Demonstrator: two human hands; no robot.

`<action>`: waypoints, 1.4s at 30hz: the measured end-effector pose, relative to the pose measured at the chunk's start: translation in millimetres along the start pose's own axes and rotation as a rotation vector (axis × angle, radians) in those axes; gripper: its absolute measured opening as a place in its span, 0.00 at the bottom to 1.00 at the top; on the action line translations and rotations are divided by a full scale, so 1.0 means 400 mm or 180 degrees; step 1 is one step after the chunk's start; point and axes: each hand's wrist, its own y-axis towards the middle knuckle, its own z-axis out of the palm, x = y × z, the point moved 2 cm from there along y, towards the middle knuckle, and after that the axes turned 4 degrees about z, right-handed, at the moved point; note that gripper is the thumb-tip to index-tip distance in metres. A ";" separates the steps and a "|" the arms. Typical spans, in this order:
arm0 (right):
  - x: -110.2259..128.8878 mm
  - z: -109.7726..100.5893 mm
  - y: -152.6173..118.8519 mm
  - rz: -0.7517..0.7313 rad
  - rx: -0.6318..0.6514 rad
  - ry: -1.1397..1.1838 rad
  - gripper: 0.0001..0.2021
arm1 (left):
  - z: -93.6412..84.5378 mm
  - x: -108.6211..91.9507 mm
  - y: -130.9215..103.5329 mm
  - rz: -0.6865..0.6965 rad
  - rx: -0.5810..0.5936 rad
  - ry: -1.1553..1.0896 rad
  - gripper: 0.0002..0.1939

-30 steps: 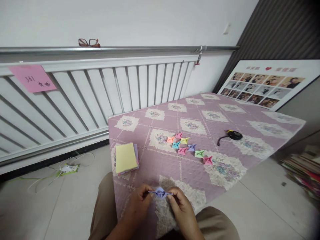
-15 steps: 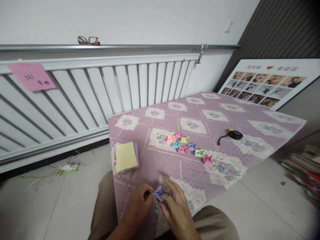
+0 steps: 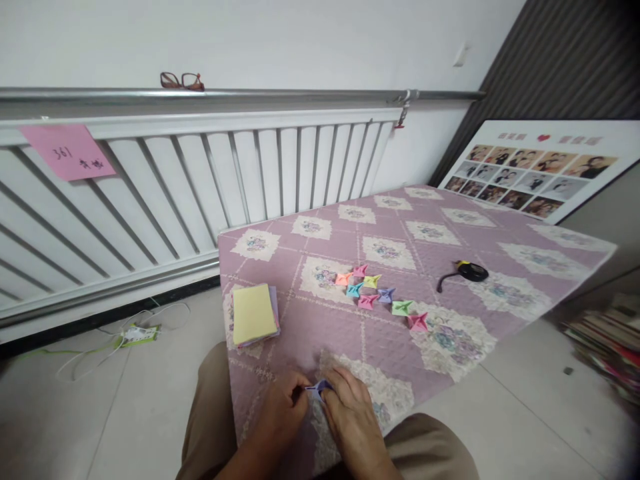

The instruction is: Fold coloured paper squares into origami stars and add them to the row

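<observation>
Yellow-topped square paper stack (image 3: 254, 313) lies left of small multicoloured folded-paper shapes (image 3: 355, 290). Over purple floral cloth (image 3: 313, 333), the left hand (image 3: 283, 403) pinches a lilac folded-paper piece (image 3: 317, 389); the right hand (image 3: 350, 413), fingers bent, partly covers it, grip unclear.

A mauve cloth-covered table with cream floral diamonds (image 3: 310, 327) carries, beyond the left hand (image 3: 283, 403), a square yellow-topped paper stack (image 3: 255, 313); beyond the right hand (image 3: 350, 407), eight multicoloured folded-paper pieces (image 3: 368, 303); farther right, a rounded black-and-yellow tape measure (image 3: 473, 271).
</observation>
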 end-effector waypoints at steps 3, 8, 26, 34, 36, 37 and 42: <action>-0.015 0.002 -0.006 0.0154 -0.0051 0.0180 0.10 | 0.005 0.003 0.001 0.0090 -0.0011 0.0125 0.08; -0.073 0.004 -0.030 0.0572 -0.0209 0.0716 0.17 | 0.012 0.009 0.007 0.0319 -0.0136 0.0263 0.08; -0.082 0.012 0.009 0.0788 0.0330 0.0564 0.13 | -0.015 -0.004 0.007 0.0118 0.0405 0.0979 0.11; -0.068 0.000 0.012 0.0868 0.0298 0.0625 0.12 | -0.007 0.001 0.011 0.0066 0.0471 0.0989 0.09; -0.076 0.001 0.010 0.0859 0.0196 0.0712 0.12 | -0.005 0.008 0.013 0.0089 0.0433 0.0973 0.09; -0.087 0.001 0.008 0.0843 0.0125 0.0770 0.12 | -0.005 0.013 0.014 0.0090 0.0403 0.0959 0.09; -0.227 -0.019 0.007 0.1173 -0.0459 0.0725 0.10 | -0.004 0.039 0.031 0.0093 0.0188 0.0899 0.08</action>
